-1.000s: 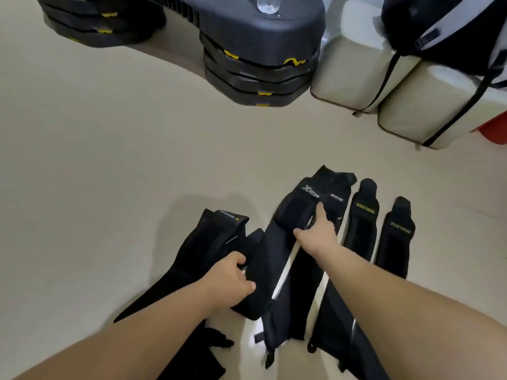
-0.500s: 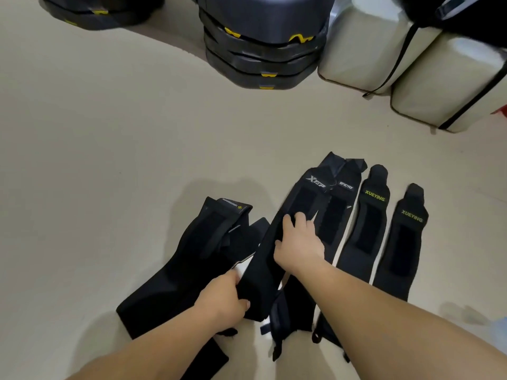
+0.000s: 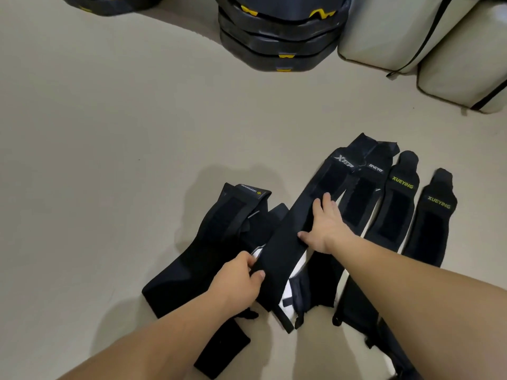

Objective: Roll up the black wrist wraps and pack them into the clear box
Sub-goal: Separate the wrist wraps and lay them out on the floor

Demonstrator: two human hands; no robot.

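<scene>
Beige floor (image 3: 109, 160) everywhere, with stacked black-and-yellow weight plates (image 3: 277, 42) along the far edge and pale cushions (image 3: 411, 37) toward the far right corner. No clear box anywhere in shot, so can't say where it sits.

Black wrist wraps are laid out flat on the floor near the person. The one being worked on is the Xtep wrap (image 3: 290, 242), lying diagonally in the middle. Left hand (image 3: 236, 281) is pinching its near left edge between thumb and fingers. Right hand (image 3: 326, 226) is spread flat, palm down, pressing on the middle of the strip. To its right sit another wrap (image 3: 362, 198) and two Xueying wraps (image 3: 395, 207), side by side and mostly touching. A wider wrap (image 3: 219, 229) lies just left, overlapping it a bit.

Looks like flattening before the roll starts, nothing rolled yet imo.

What could go sideways: the strips overlap, so rolling this one might drag a neighbour along or snag its velcro patch on the fabric next to it. Also if the start fold is crooked the roll will cone out and come loose, and then it probably won't sit neatly in a box.
</scene>
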